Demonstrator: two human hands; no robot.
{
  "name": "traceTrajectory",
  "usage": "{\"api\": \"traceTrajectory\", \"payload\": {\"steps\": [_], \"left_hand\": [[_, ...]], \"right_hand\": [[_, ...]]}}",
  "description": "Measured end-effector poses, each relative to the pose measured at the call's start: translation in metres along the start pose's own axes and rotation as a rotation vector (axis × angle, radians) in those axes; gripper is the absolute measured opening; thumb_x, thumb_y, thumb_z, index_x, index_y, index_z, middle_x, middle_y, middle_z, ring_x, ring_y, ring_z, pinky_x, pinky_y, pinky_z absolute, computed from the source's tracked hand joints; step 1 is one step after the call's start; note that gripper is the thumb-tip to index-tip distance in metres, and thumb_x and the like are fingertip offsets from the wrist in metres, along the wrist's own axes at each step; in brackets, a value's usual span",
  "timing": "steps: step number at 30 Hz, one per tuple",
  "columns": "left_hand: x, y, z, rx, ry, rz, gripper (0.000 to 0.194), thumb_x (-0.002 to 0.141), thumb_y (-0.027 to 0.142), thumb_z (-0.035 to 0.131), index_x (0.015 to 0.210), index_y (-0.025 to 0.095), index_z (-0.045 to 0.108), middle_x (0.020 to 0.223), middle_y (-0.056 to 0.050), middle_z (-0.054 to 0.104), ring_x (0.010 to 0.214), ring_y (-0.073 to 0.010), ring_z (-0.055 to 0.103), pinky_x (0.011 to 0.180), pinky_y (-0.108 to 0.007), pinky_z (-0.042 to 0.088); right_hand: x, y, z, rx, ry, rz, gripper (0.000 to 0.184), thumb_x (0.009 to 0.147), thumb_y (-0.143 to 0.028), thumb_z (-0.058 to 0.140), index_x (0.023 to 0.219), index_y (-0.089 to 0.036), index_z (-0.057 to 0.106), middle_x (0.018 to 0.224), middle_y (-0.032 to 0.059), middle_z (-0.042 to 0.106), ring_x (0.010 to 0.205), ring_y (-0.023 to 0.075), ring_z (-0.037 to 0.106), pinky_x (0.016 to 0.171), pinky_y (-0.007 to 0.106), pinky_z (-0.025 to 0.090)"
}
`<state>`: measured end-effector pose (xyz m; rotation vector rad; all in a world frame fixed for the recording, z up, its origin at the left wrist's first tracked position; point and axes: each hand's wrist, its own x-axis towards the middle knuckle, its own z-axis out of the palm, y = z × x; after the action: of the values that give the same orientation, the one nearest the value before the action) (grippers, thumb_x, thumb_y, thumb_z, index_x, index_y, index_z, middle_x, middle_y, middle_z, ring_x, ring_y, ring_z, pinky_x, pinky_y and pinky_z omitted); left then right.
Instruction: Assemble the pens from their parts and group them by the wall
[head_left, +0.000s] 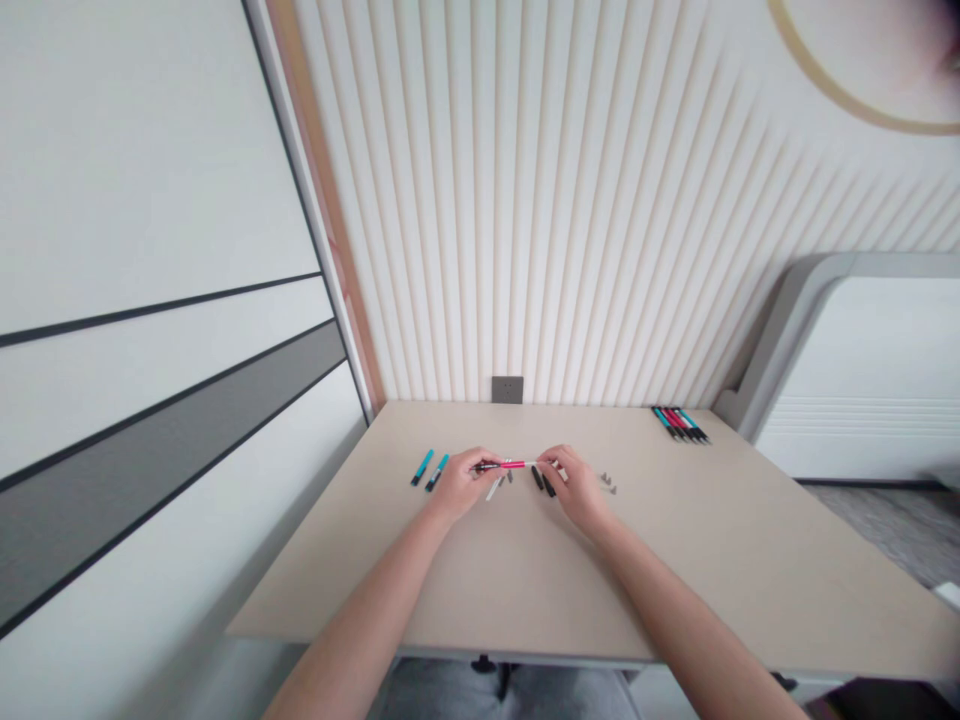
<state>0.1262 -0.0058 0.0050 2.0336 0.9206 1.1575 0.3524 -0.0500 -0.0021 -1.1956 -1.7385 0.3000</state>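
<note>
Pinched in my left hand (456, 484) is a pen with a pink barrel (513, 464) and a dark end, held level above the table. A thin white tube (530, 463) lines up with the barrel's right end; the fingers of my right hand (579, 488) are closed on its far end. Whether the tube sits inside the barrel is too small to tell. Under the hands lie two black pen parts (543, 482), a white stick (493, 489) and small grey pieces (510, 476). Several small greyish parts (607, 482) lie right of my right hand.
Two teal pen barrels (430, 470) lie left of my left hand. A row of several teal, pink and black pens (679, 425) lies at the back right of the beige table (480, 600). Behind stands a ribbed wall with a dark socket (508, 390); a white cabinet borders the left.
</note>
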Motion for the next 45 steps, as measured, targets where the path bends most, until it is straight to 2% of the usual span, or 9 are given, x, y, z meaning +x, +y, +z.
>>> {"api": "traceTrajectory", "payload": {"steps": [14,19,24,30,33,36,45], "left_hand": [[-0.0007,-0.0055,-0.0004,-0.055,-0.038,-0.022,0.022,0.084,0.036,0.069,0.088,0.016,0.075,0.085,-0.006,0.076,0.079,-0.0197,0.069,0.072,-0.028,0.053],[-0.0022,-0.0065,0.0002,-0.015,-0.064,-0.019,0.022,0.086,0.036,0.066,0.089,0.015,0.074,0.084,-0.006,0.076,0.078,-0.0192,0.069,0.070,-0.027,0.052],[-0.0005,-0.0066,0.0026,0.081,-0.115,0.016,0.018,0.085,0.034,0.068,0.090,0.018,0.075,0.083,-0.005,0.075,0.076,-0.0187,0.067,0.068,-0.026,0.050],[0.0052,-0.0051,0.0035,0.214,-0.114,0.080,0.017,0.089,0.035,0.064,0.093,0.022,0.074,0.090,-0.006,0.074,0.087,-0.0228,0.064,0.084,-0.034,0.047],[0.0049,-0.0040,0.0020,0.242,-0.115,0.087,0.021,0.094,0.035,0.057,0.099,0.022,0.072,0.093,-0.006,0.073,0.087,-0.0222,0.065,0.081,-0.032,0.047],[0.0039,-0.0035,0.0017,0.254,-0.130,0.101,0.022,0.095,0.035,0.054,0.101,0.022,0.071,0.094,-0.005,0.073,0.087,-0.0209,0.066,0.079,-0.029,0.048],[0.0036,-0.0067,0.0007,0.334,-0.166,0.207,0.016,0.094,0.032,0.059,0.096,0.021,0.071,0.090,-0.005,0.073,0.087,-0.0210,0.064,0.082,-0.032,0.046]], "right_hand": [[-0.0030,0.0002,-0.0053,0.007,-0.044,0.016,0.025,0.094,-0.034,0.052,0.080,-0.021,0.067,0.077,0.0053,0.067,0.073,0.0202,0.060,0.071,0.032,0.047],[-0.0032,0.0005,-0.0040,-0.007,-0.047,0.034,0.033,0.094,-0.038,0.050,0.070,-0.021,0.064,0.069,0.0037,0.065,0.067,0.0190,0.059,0.065,0.029,0.046],[-0.0011,-0.0007,-0.0020,-0.008,0.000,0.044,0.034,0.093,-0.042,0.051,0.069,-0.021,0.064,0.068,0.0043,0.064,0.066,0.0196,0.058,0.064,0.030,0.046],[0.0007,-0.0039,-0.0009,0.034,0.093,0.065,0.032,0.091,-0.047,0.055,0.078,-0.021,0.068,0.074,0.0054,0.068,0.068,0.0197,0.059,0.068,0.032,0.049],[0.0011,-0.0008,-0.0048,0.036,0.189,0.104,0.032,0.091,-0.047,0.054,0.080,-0.020,0.067,0.075,0.0053,0.067,0.070,0.0198,0.058,0.070,0.033,0.049],[0.0018,0.0024,-0.0083,0.041,0.224,0.119,0.031,0.091,-0.046,0.055,0.080,-0.020,0.067,0.074,0.0048,0.066,0.071,0.0199,0.058,0.070,0.032,0.048],[0.0005,-0.0037,-0.0011,0.106,0.064,0.090,0.030,0.088,-0.046,0.059,0.076,-0.021,0.070,0.072,0.0037,0.069,0.068,0.0188,0.060,0.067,0.030,0.048]]}}
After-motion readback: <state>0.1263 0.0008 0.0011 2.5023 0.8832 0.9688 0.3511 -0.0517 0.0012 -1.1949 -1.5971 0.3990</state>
